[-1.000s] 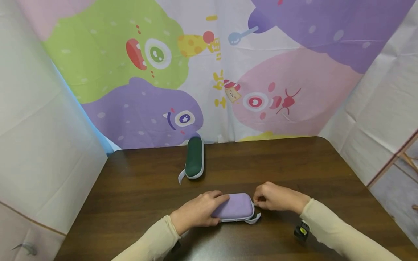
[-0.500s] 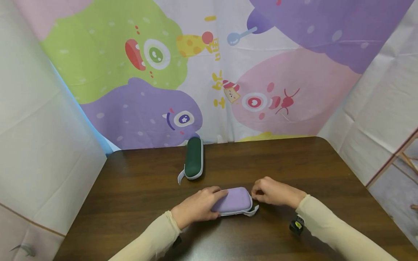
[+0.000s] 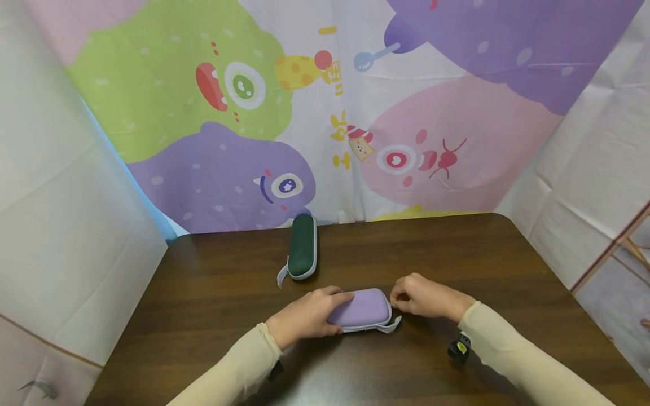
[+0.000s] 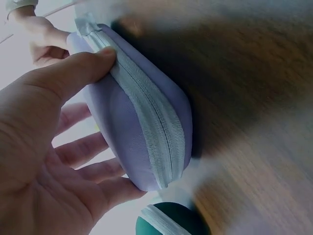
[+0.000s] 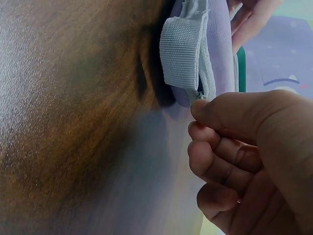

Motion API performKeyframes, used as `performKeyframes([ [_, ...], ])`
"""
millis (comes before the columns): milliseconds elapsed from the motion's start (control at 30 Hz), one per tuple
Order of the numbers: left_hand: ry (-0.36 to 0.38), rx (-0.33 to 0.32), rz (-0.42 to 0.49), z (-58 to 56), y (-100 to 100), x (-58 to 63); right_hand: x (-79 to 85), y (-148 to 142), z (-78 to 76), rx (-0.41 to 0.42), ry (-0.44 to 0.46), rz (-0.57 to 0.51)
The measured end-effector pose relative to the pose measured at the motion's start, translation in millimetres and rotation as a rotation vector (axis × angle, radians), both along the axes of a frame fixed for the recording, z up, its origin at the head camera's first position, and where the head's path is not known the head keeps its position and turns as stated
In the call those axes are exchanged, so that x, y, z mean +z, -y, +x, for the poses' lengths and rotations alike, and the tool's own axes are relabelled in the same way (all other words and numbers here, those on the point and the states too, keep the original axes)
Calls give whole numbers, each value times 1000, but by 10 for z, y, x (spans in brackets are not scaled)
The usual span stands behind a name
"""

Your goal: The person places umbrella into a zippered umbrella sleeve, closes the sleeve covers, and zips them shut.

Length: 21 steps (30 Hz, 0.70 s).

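A purple zippered pencil case [image 3: 363, 307] with a light grey zip band lies in front of me on the table. My left hand [image 3: 307, 316] grips its left part; in the left wrist view the thumb [image 4: 100, 63] presses near the zip band and the other fingers reach round the far side. At the case's right end, my right hand [image 3: 426, 296] pinches the zip's end between thumb and forefinger, the other fingers curled. The pull itself is hidden by the fingertips. A light grey strap loop [image 5: 181, 54] sticks out of that end, beside the right thumb.
A dark green zippered case [image 3: 303, 245] with a grey strap lies further back, near the table's far edge. Behind the brown wooden table [image 3: 431, 254] hangs a cartoon-printed cloth [image 3: 335, 197], with pale cloth walls on both sides.
Both hands and the purple case have shifted slightly away from me, and the right hand also a little to the left. Both grips stay the same. The green case has stayed put.
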<state>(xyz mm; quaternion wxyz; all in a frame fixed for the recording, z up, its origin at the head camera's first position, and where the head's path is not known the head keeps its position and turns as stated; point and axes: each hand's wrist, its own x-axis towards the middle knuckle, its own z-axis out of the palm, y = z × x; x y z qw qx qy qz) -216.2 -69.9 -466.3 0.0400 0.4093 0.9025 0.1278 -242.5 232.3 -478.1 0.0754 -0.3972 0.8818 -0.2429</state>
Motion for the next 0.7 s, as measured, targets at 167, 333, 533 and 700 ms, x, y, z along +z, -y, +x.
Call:
performKeyframes([
  [167,14,9,-9,-44,-4,2,21,2,13,2,16,1],
  [333,27,15,-7,-71,-1,2,25,6,29,13,12,1],
  [533,32,17,-5,-76,6,0,11,11,52,50,-15,-5],
  [700,29,17,-1,-79,1,15,28,18,63,59,-18,-1],
])
